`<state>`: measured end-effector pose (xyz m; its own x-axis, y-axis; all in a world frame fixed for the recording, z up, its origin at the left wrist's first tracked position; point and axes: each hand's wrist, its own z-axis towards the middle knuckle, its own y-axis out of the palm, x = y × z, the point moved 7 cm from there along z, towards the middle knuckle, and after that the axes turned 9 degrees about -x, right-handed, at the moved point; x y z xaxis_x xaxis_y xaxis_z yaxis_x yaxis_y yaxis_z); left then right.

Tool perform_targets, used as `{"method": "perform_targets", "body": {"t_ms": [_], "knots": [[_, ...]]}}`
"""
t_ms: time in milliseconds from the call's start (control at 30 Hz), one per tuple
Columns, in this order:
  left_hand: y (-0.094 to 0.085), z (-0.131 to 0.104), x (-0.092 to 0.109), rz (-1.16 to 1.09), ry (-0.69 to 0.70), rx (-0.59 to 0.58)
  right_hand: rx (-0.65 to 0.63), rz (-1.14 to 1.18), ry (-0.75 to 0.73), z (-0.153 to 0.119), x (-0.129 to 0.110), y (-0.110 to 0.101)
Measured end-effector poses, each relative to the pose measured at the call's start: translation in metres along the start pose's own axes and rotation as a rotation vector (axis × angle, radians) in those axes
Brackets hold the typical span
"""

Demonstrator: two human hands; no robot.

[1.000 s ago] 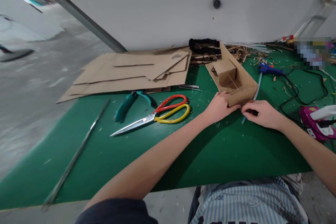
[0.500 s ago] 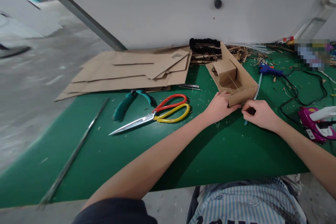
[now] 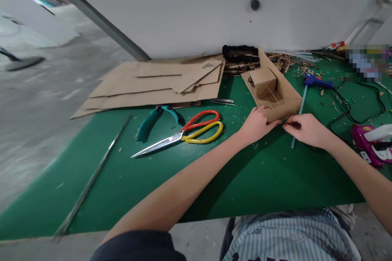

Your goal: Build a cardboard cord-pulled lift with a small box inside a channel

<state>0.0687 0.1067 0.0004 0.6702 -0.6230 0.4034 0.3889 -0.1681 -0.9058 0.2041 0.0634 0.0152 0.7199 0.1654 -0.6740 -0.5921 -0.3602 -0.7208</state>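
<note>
Left hand (image 3: 255, 126) pinching the cardboard box (image 3: 283, 111) at its near wall
The box sits on the green counter (image 3: 239, 183); the right hand (image 3: 306, 130) is beside its near corner, grip curled nearly closed, though whether it holds anything cannot be told.

Left hand (image 3: 256, 127) has the near wall of an open cardboard box (image 3: 283, 108), and the right hand (image 3: 304, 129) is just beside it, curled over a skinny translucent stick (image 3: 303, 100) running up to the blue glue gun (image 3: 317, 81). Red-and-yellow scissors (image 3: 182, 135) and teal pliers (image 3: 150, 123) lie further left, flat cardboard (image 3: 143, 83) is stacked toward the worktop's (image 3: 245, 187) far edge, and a wire bundle (image 3: 93, 177) reaches the near edge.
</note>
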Motion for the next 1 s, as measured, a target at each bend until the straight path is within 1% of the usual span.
{"method": "perform_targets", "body": {"t_ms": [100, 233, 300, 367, 400, 467, 533, 567, 633, 700, 800, 900, 1000], "knots": [[-0.001, 0.004, 0.000, 0.003, -0.001, 0.015, -0.107, 0.021, 0.072, 0.009, 0.004, -0.001], [-0.003, 0.009, 0.000, -0.029, -0.015, 0.003, -0.279, 0.118, 0.146, 0.018, 0.009, 0.006], [-0.002, 0.011, 0.001, -0.044, 0.002, -0.010, -0.313, 0.120, 0.161, 0.020, 0.009, 0.009], [-0.002, 0.011, 0.001, -0.050, 0.015, -0.011, -0.274, 0.031, 0.128, 0.018, 0.007, 0.008], [-0.002, 0.011, 0.001, -0.055, 0.017, -0.009, -0.241, -0.062, 0.092, 0.016, 0.003, 0.008], [-0.002, 0.011, 0.001, -0.063, 0.016, -0.008, -0.179, -0.327, 0.005, 0.011, -0.006, 0.007], [-0.001, 0.011, 0.000, -0.067, 0.009, -0.014, -0.145, -0.616, -0.049, 0.005, -0.014, 0.009], [-0.001, 0.011, 0.000, -0.067, 0.003, -0.016, -0.139, -0.731, -0.063, 0.002, -0.017, 0.010], [-0.001, 0.011, -0.001, -0.072, -0.006, -0.022, -0.134, -0.875, -0.071, -0.001, -0.023, 0.013], [-0.001, 0.011, -0.001, -0.092, 0.003, -0.026, -0.120, -0.941, -0.074, -0.003, -0.026, 0.015], [-0.002, 0.011, -0.001, -0.123, 0.016, -0.022, -0.068, -0.967, -0.071, -0.003, -0.027, 0.016], [-0.002, 0.011, -0.002, -0.144, 0.013, -0.016, -0.025, -0.917, -0.046, -0.003, -0.024, 0.016], [-0.002, 0.011, -0.001, -0.145, 0.015, -0.024, -0.040, -0.807, 0.034, -0.002, -0.018, 0.014]]}}
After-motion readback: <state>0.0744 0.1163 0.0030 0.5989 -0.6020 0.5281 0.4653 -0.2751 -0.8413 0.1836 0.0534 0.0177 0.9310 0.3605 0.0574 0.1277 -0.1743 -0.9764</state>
